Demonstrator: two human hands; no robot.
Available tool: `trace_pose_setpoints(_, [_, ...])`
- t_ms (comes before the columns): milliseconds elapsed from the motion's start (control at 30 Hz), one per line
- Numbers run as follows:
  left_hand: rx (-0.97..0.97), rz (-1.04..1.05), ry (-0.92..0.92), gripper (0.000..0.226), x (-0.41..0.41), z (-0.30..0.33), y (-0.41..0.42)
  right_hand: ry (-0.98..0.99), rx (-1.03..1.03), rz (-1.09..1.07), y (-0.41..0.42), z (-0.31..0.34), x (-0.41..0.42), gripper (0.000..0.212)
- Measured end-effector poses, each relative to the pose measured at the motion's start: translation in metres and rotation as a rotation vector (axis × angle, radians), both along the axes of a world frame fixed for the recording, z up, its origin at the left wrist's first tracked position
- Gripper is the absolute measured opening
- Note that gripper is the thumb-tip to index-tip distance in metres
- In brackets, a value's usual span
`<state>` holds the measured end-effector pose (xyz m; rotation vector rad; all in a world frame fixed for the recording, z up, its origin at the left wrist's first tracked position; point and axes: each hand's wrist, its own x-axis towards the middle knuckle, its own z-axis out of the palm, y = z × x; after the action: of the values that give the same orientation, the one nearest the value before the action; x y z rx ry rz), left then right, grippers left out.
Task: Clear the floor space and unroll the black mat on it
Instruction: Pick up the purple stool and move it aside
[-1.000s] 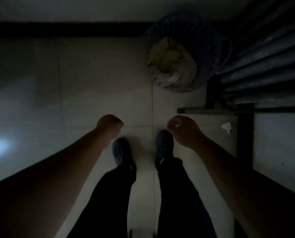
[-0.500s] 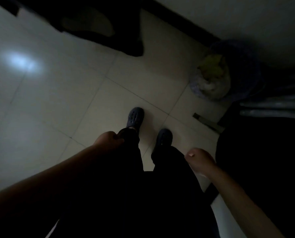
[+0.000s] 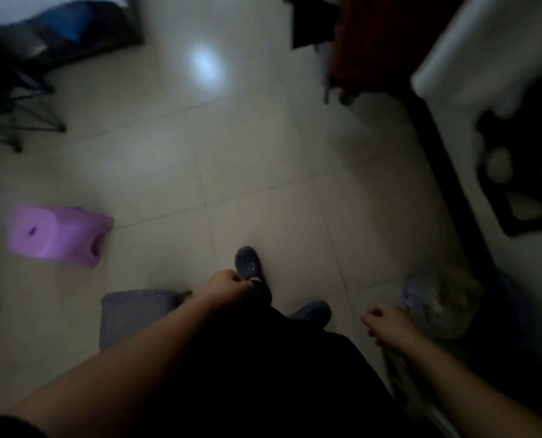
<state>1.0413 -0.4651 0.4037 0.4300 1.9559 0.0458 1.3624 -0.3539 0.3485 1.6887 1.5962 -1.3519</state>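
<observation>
The room is dim and the view is blurred. Pale floor tiles (image 3: 238,159) fill the middle. My left hand (image 3: 228,284) is a closed fist above my left shoe, holding nothing. My right hand (image 3: 386,320) hangs low at the right with fingers curled loosely and nothing in it. A pink plastic stool (image 3: 58,235) lies on its side at the left. A grey-purple stool (image 3: 137,314) stands just left of my left arm. No black mat shows in the view.
A laundry basket (image 3: 443,305) with pale cloth sits at the lower right by a dark wall base (image 3: 437,147). A folding chair frame (image 3: 13,99) stands at the top left. Dark red furniture (image 3: 367,42) is at the top. My shoes (image 3: 247,263) are mid-step.
My view has swung left, away from the wall. The basket slid from the top to the lower right, and the two stools and the chair came into sight. Both hands stayed empty.
</observation>
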Motion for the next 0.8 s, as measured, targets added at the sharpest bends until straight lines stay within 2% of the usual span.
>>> trace_pose_setpoints(133, [0.052, 0.105, -0.065, 0.027, -0.030, 0.017, -0.047, 0.025, 0.006, 0.150, 0.031, 0.015, -0.052, 0.031])
trace_pose_setpoints(333, [0.045, 0.545, -0.056, 0.029, -0.090, 0.017, -0.108, 0.047, 0.051, 0.316, 0.076, 0.046, -0.170, 0.028])
trace_pose_setpoints(567, [0.108, 0.715, -0.090, 0.024, -0.200, 0.017, -0.116, 0.005, 0.072, 0.466, 0.096, 0.087, -0.306, 0.022])
trace_pose_setpoints(800, [0.258, 1.044, -0.107, 0.023, -0.332, 0.031, -0.111, -0.163, 0.033, 0.607, 0.114, 0.095, -0.406, 0.019])
